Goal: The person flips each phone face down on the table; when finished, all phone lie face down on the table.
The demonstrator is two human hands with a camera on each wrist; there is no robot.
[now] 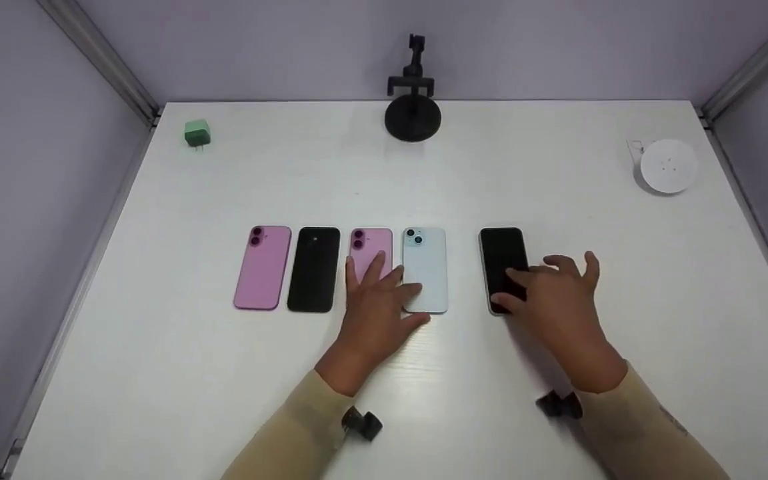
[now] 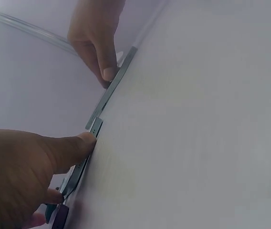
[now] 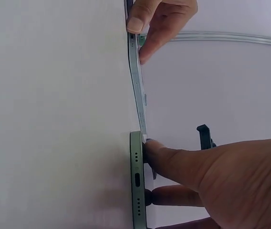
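A pale blue phone point(image 1: 429, 263) lies face down, its two cameras at the top. My left hand point(image 1: 372, 310) spreads its fingers over it and over the pink phone point(image 1: 374, 240) beside it, partly hiding both. In the left wrist view, the left thumb point(image 2: 80, 145) lies at the pale blue phone's edge. Farther right, a phone with a black screen point(image 1: 503, 250) lies flat, face up. My right hand point(image 1: 557, 303) rests its thumb and index finger on that screen, other fingers raised. The phone's port edge point(image 3: 137, 179) shows in the right wrist view.
To the left lie a black phone point(image 1: 314, 270) and another pink phone point(image 1: 263, 268), in line with the others. A black phone stand point(image 1: 413, 119) is at the back middle, a green cube-shaped plug point(image 1: 197, 133) back left, and a white round disc point(image 1: 669, 166) back right.
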